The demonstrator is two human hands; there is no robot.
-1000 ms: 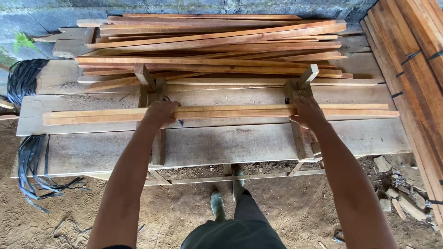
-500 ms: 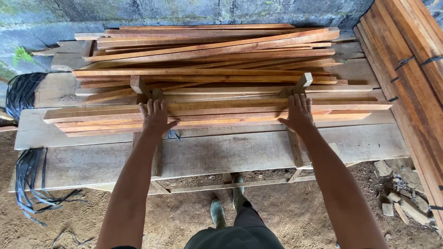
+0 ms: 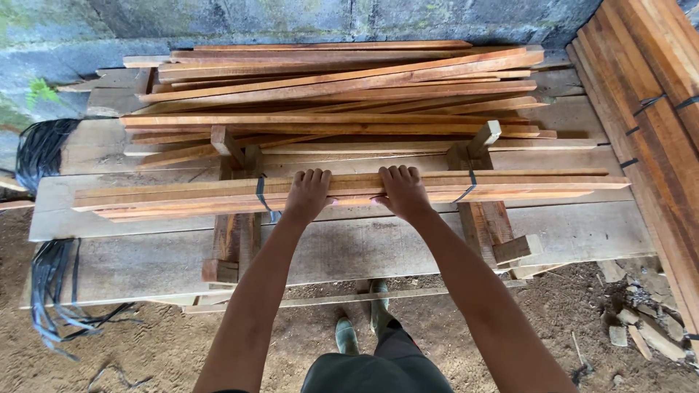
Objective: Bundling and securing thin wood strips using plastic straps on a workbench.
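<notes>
Two hands moved inward since a second ago: left hand (image 3: 309, 193) and right hand (image 3: 403, 191) now near together at middle of slat bundle (image 3: 182, 198), formerly apart near supports. Bundle now pressed at centre. Fingers laid flat, spread over top slats, not curled round. Bundle: thin reddish-orange strips, black straps (image 3: 261, 191), lying crosswise on counter (image 3: 145, 255), before loose slat pile (image 3: 335, 87).

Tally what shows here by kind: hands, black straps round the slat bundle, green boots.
Hands: 2, left hand and right hand, both flat on the slat bundle
Black straps: 2
Green boots: 2
Total: 6
</notes>
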